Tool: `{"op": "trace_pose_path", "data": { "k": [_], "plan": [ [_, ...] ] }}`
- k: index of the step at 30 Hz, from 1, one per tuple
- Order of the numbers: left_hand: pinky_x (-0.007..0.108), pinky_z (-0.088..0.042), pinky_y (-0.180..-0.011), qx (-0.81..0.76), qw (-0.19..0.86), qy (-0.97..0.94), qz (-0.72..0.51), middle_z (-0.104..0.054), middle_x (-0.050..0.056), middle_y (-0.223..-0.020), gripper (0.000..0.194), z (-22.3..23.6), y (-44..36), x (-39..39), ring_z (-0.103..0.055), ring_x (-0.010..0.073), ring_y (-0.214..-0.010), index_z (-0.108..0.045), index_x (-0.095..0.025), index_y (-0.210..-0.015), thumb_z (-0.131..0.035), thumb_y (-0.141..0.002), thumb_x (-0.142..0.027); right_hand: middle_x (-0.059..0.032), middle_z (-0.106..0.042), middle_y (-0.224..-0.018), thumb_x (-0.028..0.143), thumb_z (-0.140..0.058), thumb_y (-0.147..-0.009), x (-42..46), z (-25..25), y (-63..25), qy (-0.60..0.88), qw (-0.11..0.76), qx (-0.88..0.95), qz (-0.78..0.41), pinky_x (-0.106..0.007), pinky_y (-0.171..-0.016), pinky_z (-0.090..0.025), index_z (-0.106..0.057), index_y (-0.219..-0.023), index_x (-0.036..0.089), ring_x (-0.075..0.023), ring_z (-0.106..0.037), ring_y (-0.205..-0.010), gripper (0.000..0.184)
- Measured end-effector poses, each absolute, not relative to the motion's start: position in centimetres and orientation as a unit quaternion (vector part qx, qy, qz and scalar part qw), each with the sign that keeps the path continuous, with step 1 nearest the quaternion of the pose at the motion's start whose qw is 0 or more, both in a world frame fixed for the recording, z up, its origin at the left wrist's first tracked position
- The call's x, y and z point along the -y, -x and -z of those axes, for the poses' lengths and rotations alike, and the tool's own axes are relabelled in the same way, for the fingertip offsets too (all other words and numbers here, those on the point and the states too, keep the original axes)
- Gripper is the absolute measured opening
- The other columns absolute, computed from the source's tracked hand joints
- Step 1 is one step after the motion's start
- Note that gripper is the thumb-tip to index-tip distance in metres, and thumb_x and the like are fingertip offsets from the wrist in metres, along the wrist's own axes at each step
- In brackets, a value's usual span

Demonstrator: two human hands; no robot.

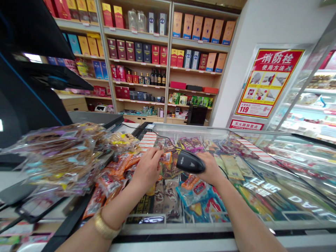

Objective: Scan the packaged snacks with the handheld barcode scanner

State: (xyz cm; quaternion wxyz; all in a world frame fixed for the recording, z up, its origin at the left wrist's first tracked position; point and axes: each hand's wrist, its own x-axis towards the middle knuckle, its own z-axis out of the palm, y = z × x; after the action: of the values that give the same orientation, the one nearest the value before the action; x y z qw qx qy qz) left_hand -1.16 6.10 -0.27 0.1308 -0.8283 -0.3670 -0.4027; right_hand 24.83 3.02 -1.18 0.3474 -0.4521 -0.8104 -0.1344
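My left hand [147,169] is closed in a pinch on a small orange snack packet [166,158], held just above the glass lid. My right hand [211,168] grips a black barcode scanner [190,162] whose nose points left at that packet, a few centimetres away. Its cable [164,137] runs back across the glass. A gold bracelet [104,226] sits on my left wrist. Both hands hover over the glass-topped freezer [262,164].
A heap of clear-wrapped snack packs [57,154] lies at the left, with loose orange packets [123,164] beside it. A blue-and-red packet [195,190] rests on the glass below the scanner. Shelves of boxed bottles [147,52] stand behind; a dark monitor [23,87] looms left.
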Motion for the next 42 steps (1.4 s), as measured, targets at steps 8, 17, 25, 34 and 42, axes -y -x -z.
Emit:
{"op": "trace_pose_path", "data": {
  "k": [8,17,25,34,42],
  "plan": [
    [0.035,-0.048,-0.083,0.393,0.148,0.825,0.378,-0.06,0.009,-0.099,0.038,0.1,1.3,-6.2,-0.057,0.0237,-0.093,-0.058,-0.017,-0.097,-0.046,-0.066,0.0,-0.0027,-0.069,-0.077,0.041,-0.066,-0.074,-2.9,0.9,-24.6,0.459,0.339,0.814,0.109,-0.031,-0.069,-0.04,-0.065,-0.083,0.022,-0.0196,-0.062,-0.073,0.021],
    [0.055,-0.036,-0.096,0.588,0.216,0.644,0.44,-0.049,0.017,-0.119,0.038,-2.9,3.7,-6.0,-0.048,0.0372,-0.114,-0.059,-0.016,-0.112,-0.053,-0.075,-0.014,-0.0038,-0.064,-0.07,0.047,-0.062,-0.075,-3.1,1.0,-25.0,0.452,0.427,0.762,0.181,-0.032,-0.065,-0.041,-0.06,-0.075,0.022,-0.0197,-0.06,-0.067,0.025],
    [0.039,-0.048,-0.097,0.312,-0.09,0.896,0.304,-0.049,0.012,-0.128,0.043,0.1,-0.9,-3.4,-0.055,0.0244,-0.116,-0.053,-0.024,-0.125,-0.051,-0.083,-0.018,-0.004,-0.062,-0.069,0.037,-0.058,-0.073,-3.8,1.6,-25.9,0.463,0.476,0.716,0.214,-0.035,-0.064,-0.043,-0.059,-0.078,0.021,-0.0225,-0.058,-0.066,0.016],
    [0.057,-0.033,-0.109,0.196,-0.106,0.97,0.093,-0.033,0.012,-0.151,0.053,1.4,-5.7,-0.9,-0.032,0.0388,-0.138,-0.052,-0.035,-0.132,-0.063,-0.082,-0.043,-0.0031,-0.061,-0.067,0.031,-0.056,-0.071,-3.9,1.6,-25.6,0.467,0.46,0.723,0.218,-0.032,-0.064,-0.042,-0.058,-0.072,0.021,-0.0203,-0.058,-0.065,0.01],
    [0.036,-0.046,-0.097,0.206,-0.144,0.961,0.113,-0.058,0.008,-0.123,0.01,0.3,-3.6,-3.3,-0.06,0.0238,-0.109,-0.067,-0.02,-0.081,-0.062,-0.076,-0.014,-0.0035,-0.06,-0.066,0.033,-0.056,-0.071,-3.9,1.7,-25.7,0.474,0.464,0.718,0.211,-0.032,-0.061,-0.041,-0.057,-0.072,0.021,-0.0203,-0.056,-0.063,0.012]
  ]
}}
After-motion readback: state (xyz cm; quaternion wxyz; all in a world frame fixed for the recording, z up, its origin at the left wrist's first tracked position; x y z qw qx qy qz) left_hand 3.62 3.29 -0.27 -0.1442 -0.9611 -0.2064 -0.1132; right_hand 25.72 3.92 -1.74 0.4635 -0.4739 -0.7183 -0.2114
